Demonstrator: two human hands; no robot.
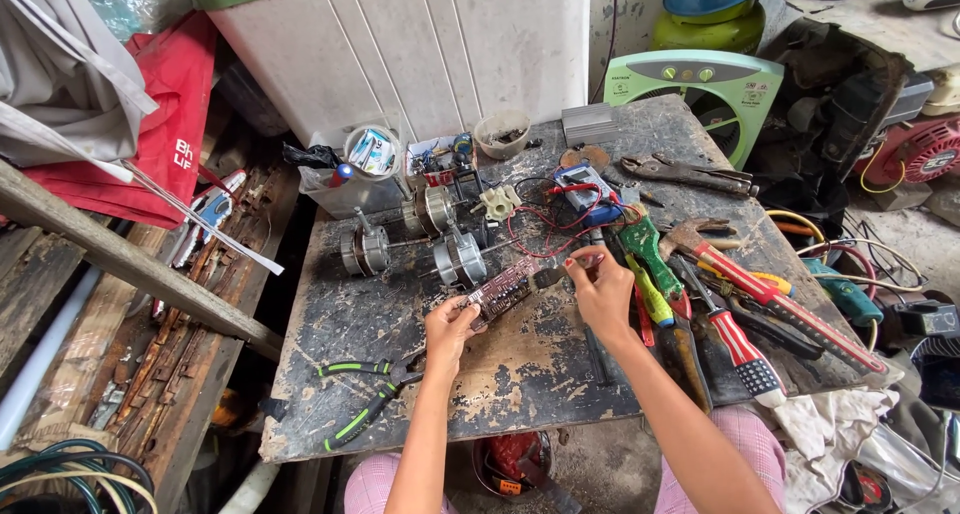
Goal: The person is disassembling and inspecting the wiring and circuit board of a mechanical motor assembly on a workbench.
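- Left hand (450, 324): fingers are pinching the near end of a rotor (500, 290), a ribbed cylinder with a reddish tint, and holding it just above the table (330, 354).
- Right hand (598, 292): fingertips are closing on a small dark part at the rotor's far end; what that part is cannot be told.
- Rotor: it is lying slantwise between the two hands.
- Pliers (365, 399), green-handled: they are lying on the table just left of the left wrist.
- Motors (420, 236), three round metal ones: they are sitting beyond the left fingers.
- Meter (585, 192), blue, with red leads: it is resting beyond the right fingers.
- Screwdrivers (740, 344), red and green handles: they are lying to the right of the right hand.
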